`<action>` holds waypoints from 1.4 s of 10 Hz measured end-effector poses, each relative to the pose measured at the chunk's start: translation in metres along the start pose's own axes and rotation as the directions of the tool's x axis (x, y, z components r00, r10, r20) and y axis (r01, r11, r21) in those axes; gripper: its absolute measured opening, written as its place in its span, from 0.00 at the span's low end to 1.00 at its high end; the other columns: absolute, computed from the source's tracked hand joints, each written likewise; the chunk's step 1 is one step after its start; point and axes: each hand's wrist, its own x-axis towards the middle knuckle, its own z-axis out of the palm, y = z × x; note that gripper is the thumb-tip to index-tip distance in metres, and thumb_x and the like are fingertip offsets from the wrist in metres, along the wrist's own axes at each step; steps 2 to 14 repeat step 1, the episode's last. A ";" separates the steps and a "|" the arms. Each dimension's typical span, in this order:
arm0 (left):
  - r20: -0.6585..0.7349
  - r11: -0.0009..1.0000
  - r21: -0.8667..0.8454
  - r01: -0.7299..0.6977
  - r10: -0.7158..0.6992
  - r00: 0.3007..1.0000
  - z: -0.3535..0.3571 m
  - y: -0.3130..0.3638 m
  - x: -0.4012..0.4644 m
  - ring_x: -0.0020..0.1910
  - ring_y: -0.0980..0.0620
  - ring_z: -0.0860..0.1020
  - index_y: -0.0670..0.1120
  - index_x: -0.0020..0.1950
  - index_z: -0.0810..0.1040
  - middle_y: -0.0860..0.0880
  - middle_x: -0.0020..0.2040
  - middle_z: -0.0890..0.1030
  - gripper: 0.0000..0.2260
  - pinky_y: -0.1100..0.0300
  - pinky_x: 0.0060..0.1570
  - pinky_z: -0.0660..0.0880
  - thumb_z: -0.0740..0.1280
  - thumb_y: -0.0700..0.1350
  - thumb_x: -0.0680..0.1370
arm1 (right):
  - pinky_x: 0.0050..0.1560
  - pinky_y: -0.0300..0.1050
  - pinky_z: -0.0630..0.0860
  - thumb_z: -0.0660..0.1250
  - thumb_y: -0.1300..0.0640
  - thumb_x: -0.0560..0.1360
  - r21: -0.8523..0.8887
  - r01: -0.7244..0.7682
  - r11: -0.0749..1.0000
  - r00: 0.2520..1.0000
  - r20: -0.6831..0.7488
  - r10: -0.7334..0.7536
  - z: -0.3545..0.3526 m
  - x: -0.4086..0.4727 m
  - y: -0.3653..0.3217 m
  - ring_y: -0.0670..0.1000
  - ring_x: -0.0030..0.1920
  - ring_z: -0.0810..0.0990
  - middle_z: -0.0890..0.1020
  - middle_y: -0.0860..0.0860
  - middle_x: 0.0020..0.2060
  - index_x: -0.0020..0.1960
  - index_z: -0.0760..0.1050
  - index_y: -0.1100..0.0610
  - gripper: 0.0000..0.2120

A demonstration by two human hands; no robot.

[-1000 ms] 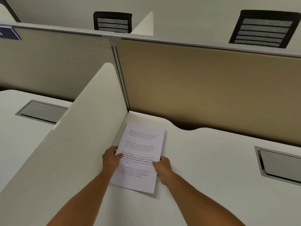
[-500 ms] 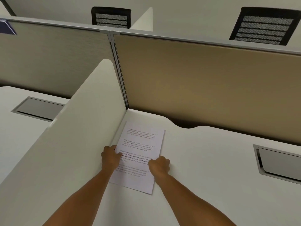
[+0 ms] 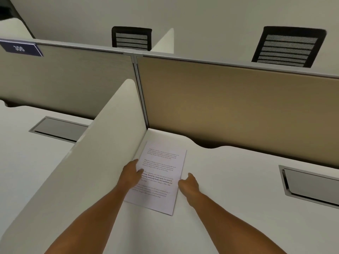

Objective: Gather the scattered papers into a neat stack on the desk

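Note:
A stack of white printed papers [image 3: 161, 173] lies flat on the white desk [image 3: 229, 189], in the back left corner beside the side divider. My left hand [image 3: 130, 176] rests on the stack's left edge, thumb lying on the top sheet. My right hand [image 3: 189, 185] sits on the desk just off the stack's right edge, fingers curled and thumb pointing up, nothing in it. The sheets look aligned; the top sheet's edges hide any beneath.
A white side divider [image 3: 102, 162] stands left of the stack, and a tan partition [image 3: 229, 107] closes the back. Grey cable hatches [image 3: 311, 186] sit at the right and on the neighbouring desk [image 3: 58, 128]. Two black chairs [image 3: 288, 46] stand beyond.
My right hand has left the stack's right edge and moved slightly right onto the bare desk. The left hand stays on the left edge. The camera tilted up a little.

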 end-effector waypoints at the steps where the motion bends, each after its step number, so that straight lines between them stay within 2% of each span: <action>1: -0.019 0.998 -0.020 -0.056 0.055 0.998 -0.010 0.013 -0.015 0.72 0.44 0.70 0.41 0.77 0.63 0.42 0.74 0.70 0.26 0.55 0.69 0.66 0.65 0.45 0.81 | 0.70 0.49 0.69 0.61 0.63 0.79 -0.023 0.038 0.999 0.999 0.011 -0.038 -0.019 -0.018 0.000 0.58 0.76 0.66 0.64 0.57 0.78 0.80 0.54 0.59 0.32; 14: -0.019 0.998 -0.020 -0.056 0.055 0.998 -0.010 0.013 -0.015 0.72 0.44 0.70 0.41 0.77 0.63 0.42 0.74 0.70 0.26 0.55 0.69 0.66 0.65 0.45 0.81 | 0.70 0.49 0.69 0.61 0.63 0.79 -0.023 0.038 0.999 0.999 0.011 -0.038 -0.019 -0.018 0.000 0.58 0.76 0.66 0.64 0.57 0.78 0.80 0.54 0.59 0.32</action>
